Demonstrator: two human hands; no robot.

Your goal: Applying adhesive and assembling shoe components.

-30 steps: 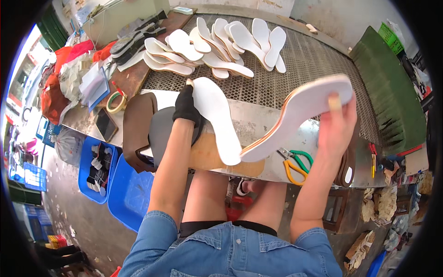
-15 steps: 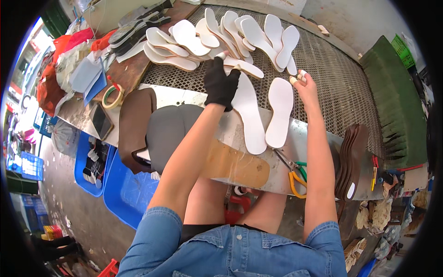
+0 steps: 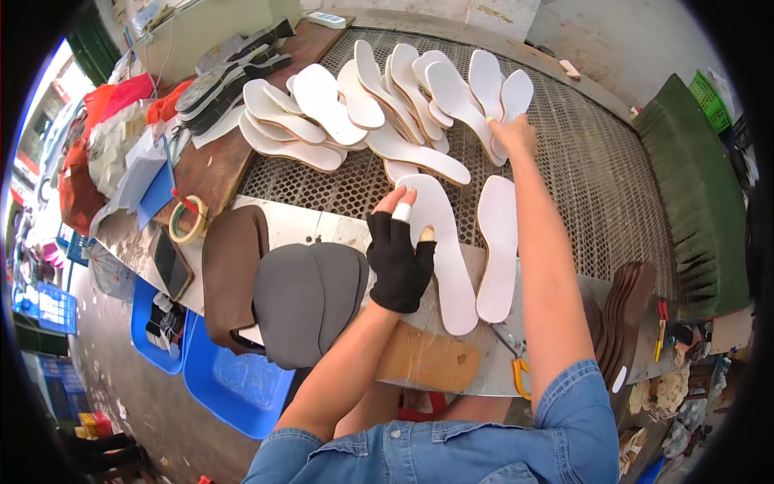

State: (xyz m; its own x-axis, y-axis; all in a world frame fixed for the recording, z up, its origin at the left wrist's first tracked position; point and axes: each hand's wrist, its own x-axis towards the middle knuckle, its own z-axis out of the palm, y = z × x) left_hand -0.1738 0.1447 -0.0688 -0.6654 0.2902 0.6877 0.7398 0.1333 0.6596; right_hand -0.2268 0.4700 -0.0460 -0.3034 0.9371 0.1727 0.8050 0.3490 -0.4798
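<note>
Two white shoe insoles lie side by side across the bench's near edge, a left one [image 3: 450, 270] and a right one [image 3: 497, 250]. My left hand [image 3: 400, 262], in a black fingerless glove with taped fingertips, rests open at the left insole's left side, fingers stretched over its edge. Farther off, my right hand [image 3: 516, 135] is bare with taped fingertips. Its thumb and fingers close on a white insole [image 3: 517, 93] at the right end of a spread pile; part of the grip is hidden. More white insoles [image 3: 322, 101] overlap to the left.
Dark grey pieces [image 3: 302, 302] and brown pieces [image 3: 230, 266] lie at the left, beside a phone [image 3: 171, 264] and tape roll [image 3: 189, 219]. Yellow-handled scissors [image 3: 521, 377] lie near my right forearm. Brown pieces [image 3: 625, 315] stack at right, below a green brush-like panel [image 3: 693, 194].
My right hand has reached left and onto the insole at the pile's right end. My left hand has drawn back nearer, along the left insole's edge. The whole view has tilted up.
</note>
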